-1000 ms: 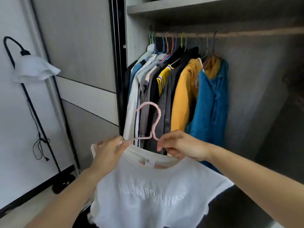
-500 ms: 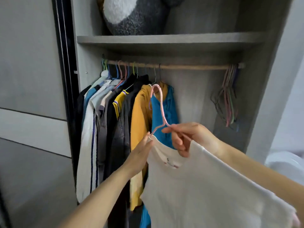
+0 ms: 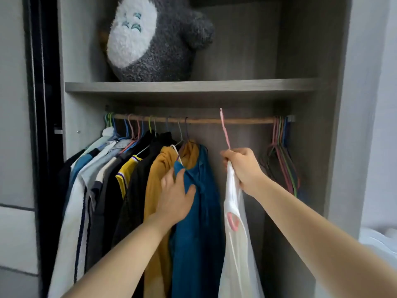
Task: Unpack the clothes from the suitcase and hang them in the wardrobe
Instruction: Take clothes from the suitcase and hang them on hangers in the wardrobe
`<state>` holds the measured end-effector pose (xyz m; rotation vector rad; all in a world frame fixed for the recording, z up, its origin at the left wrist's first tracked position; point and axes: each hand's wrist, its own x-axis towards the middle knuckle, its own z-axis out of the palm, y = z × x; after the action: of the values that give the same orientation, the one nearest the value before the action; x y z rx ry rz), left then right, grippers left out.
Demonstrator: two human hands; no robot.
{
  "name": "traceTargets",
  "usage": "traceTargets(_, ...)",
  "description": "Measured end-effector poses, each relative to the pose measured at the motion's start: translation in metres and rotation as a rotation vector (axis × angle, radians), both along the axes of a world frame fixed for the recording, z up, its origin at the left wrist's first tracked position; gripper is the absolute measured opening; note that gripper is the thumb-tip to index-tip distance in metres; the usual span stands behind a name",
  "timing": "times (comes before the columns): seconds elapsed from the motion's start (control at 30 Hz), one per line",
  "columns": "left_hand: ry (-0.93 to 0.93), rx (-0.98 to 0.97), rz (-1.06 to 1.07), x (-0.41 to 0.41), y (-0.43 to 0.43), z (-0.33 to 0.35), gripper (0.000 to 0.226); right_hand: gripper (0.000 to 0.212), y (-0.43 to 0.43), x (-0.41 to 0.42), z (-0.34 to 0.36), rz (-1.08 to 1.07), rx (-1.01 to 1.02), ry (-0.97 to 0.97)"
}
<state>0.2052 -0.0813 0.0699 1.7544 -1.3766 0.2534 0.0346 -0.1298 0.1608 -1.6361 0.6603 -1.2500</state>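
- Head view: I saw the right hand (image 3: pixel 242 166) curled tight round the neck of a pink hanger (image 3: pixel 224 130), with the collar of the white T-shirt (image 3: pixel 236 244) bunched in the same grip.
- The T-shirt hung straight down from that fist, edge-on to the camera, inside the wardrobe (image 3: pixel 311 147), in the gap between the filled side and the spare hangers.
- The hanger's hook rose past the wooden rail (image 3: pixel 247 121); I could not tell whether it sat over the rail or only crossed in front of it.
- One pink shoulder of the hanger showed dimly through the white cloth lower down; the rest of it was covered.
- The left hand (image 3: pixel 176 196) lay flat with fingers spread and straight, pressing on the blue garment (image 3: pixel 197 233), which hung last in the row, beside a mustard hoodie (image 3: pixel 156 190).
- Further left, dark, yellow-striped and pale clothes were packed so close that I could not separate them one from another.
- A bunch of bare coloured hangers (image 3: pixel 281 158) hung at the rail's right end, tangled and partly in shadow.
- A grey plush toy (image 3: pixel 150 39) with a white face sat on the shelf (image 3: pixel 193 86) above; its top was cut off by the frame.
- The T-shirt's hem and both elbows ran out of the frame's lower edge.
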Motion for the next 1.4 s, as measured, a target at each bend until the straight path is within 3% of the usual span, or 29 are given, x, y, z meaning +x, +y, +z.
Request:
traceTargets(0.23, -0.101, 0.052, 0.207, 0.064, -0.061, 0.041, 0.034, 0.019, -0.099, 0.070, 0.028, -0.154, -0.105, 0.048)
traceTargets(0.47, -0.229, -0.069, 0.242, 0.085, -0.094, 0.042, 0.032, 0.018, -0.181, 0.123, 0.038, -0.169, -0.056, 0.043)
traceTargets(0.7, -0.286, -0.053, 0.307, 0.107, -0.102, 0.034, 0.033, 0.015, -0.193, 0.181, 0.001, -0.079, -0.101, 0.170)
traceTargets(0.9, -0.348, 0.024, 0.404, 0.120, -0.095, 0.038, 0.033, 0.014, -0.187, 0.202, 0.000, -0.072, -0.091, 0.084)
traceTargets(1.13, -0.118, -0.090, 0.215, 0.114, -0.086, 0.023, 0.031, 0.017, -0.176, 0.210, -0.017, -0.058, -0.170, 0.136)
traceTargets(1.23, -0.030, -0.146, 0.203, 0.103, -0.064, 0.006, 0.034, 0.031, -0.166, 0.212, -0.024, -0.216, -0.199, 0.170)
traceTargets(1.33, -0.011, -0.225, 0.254, 0.101, -0.035, -0.017, 0.033, 0.042, -0.138, 0.209, -0.032, -0.447, -0.416, 0.250)
traceTargets(1.4, -0.029, -0.254, 0.318, 0.105, -0.008, -0.037, 0.032, 0.041, -0.107, 0.211, -0.043, -0.361, -0.605, 0.253)
